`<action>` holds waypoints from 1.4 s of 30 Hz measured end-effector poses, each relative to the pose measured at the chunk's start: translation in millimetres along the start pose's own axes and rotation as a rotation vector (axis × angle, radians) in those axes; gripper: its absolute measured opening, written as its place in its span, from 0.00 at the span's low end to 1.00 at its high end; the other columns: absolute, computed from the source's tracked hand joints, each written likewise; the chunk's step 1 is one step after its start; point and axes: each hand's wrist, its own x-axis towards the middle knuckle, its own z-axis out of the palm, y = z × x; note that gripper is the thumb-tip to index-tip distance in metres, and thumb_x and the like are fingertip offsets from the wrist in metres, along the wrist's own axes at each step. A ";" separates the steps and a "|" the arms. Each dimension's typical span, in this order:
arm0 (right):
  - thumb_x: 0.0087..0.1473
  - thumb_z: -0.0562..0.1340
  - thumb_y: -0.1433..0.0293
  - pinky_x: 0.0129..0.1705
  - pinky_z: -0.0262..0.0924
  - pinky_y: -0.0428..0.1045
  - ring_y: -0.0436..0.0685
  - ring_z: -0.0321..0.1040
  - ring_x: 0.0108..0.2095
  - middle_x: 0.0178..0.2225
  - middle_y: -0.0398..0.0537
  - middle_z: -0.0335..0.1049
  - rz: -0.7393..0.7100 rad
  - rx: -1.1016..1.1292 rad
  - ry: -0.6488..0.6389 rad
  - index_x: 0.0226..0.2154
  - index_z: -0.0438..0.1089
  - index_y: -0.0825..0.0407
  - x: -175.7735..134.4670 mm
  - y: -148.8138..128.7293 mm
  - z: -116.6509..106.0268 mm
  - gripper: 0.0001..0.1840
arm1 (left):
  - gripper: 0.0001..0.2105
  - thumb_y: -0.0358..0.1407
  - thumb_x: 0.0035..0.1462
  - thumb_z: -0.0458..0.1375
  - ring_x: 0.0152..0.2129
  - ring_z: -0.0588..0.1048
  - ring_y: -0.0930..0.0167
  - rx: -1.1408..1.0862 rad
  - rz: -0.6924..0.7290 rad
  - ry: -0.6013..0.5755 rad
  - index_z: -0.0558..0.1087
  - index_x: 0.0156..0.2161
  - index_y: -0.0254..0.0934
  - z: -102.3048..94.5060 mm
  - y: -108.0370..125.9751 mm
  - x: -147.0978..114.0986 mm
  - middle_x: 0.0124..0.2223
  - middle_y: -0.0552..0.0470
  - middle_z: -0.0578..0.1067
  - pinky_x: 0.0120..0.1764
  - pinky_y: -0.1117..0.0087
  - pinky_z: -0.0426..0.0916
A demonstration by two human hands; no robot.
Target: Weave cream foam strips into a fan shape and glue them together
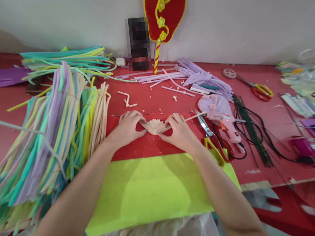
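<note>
both grips are closed on the fan, a small cream piece of pipe cleaners bent into a ribbed half-round, lying flat on the red desk. left hand pinches the fan's left edge with curled fingers, knuckles up; right hand pinches its right edge, and a cream stem runs out from under that hand away from the fan to the right. just nearer the person than the fan lies a lime sheet, its far edge close to both wrists. left of the fan sits a big heap of pipe cleaners in cream, lilac, teal and yellow, its cream strands near the left hand. right of the fan, just beside the right hand, lie scissors with yellow and red handles, and past them a pink glue gun with a black cord. further right of the fan is a bundle of dark green wires. beyond the fan, toward the wall, are lilac cleaners in a loose pile and short cream offcuts. a second pair of scissors lies well right of and beyond the fan. a red paddle with yellow flowers leans on the wall behind the fan.
</note>
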 end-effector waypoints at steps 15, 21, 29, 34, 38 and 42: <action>0.46 0.67 0.65 0.46 0.61 0.59 0.61 0.60 0.42 0.38 0.50 0.60 -0.003 -0.047 -0.009 0.32 0.60 0.49 0.6 0.8 0.7 0.15 | 0.09 0.38 0.49 0.61 0.43 0.68 0.65 0.045 -0.005 0.048 0.69 0.37 0.40 5.0 0.4 0.2 0.42 0.52 0.71 0.52 0.57 0.57; 0.47 0.66 0.64 0.46 0.61 0.57 0.61 0.60 0.41 0.38 0.50 0.60 -0.004 -0.074 -0.010 0.32 0.60 0.50 1.0 -0.3 -0.1 0.15 | 0.10 0.36 0.48 0.61 0.42 0.69 0.66 0.097 -0.011 0.075 0.70 0.37 0.38 6.0 6.1 -0.8 0.42 0.52 0.71 0.53 0.58 0.57; 0.47 0.66 0.63 0.47 0.60 0.57 0.60 0.60 0.40 0.37 0.49 0.60 -0.009 -0.068 0.004 0.32 0.60 0.49 1.3 -0.5 1.2 0.15 | 0.10 0.35 0.48 0.62 0.42 0.69 0.66 0.121 -0.008 0.100 0.70 0.37 0.38 7.0 6.5 -2.0 0.42 0.52 0.71 0.53 0.58 0.57; 0.46 0.67 0.64 0.46 0.60 0.57 0.60 0.60 0.41 0.37 0.49 0.60 -0.017 -0.072 0.003 0.32 0.60 0.49 1.0 0.6 1.2 0.16 | 0.09 0.34 0.48 0.61 0.41 0.69 0.66 0.124 -0.006 0.106 0.70 0.37 0.38 7.1 7.4 -1.4 0.42 0.52 0.71 0.53 0.57 0.57; 0.46 0.67 0.64 0.46 0.60 0.57 0.61 0.60 0.41 0.37 0.50 0.60 -0.015 -0.070 0.005 0.32 0.60 0.49 0.6 0.5 1.0 0.16 | 0.09 0.35 0.48 0.61 0.41 0.69 0.66 0.123 -0.004 0.109 0.70 0.37 0.38 8.0 6.7 -1.6 0.41 0.52 0.71 0.54 0.57 0.56; 0.46 0.67 0.64 0.47 0.60 0.57 0.60 0.60 0.41 0.37 0.49 0.60 -0.014 -0.056 0.010 0.32 0.59 0.49 0.5 0.5 0.8 0.16 | 0.11 0.35 0.49 0.62 0.43 0.69 0.66 0.089 0.005 0.089 0.69 0.39 0.38 4.9 5.4 -2.4 0.42 0.52 0.71 0.57 0.55 0.52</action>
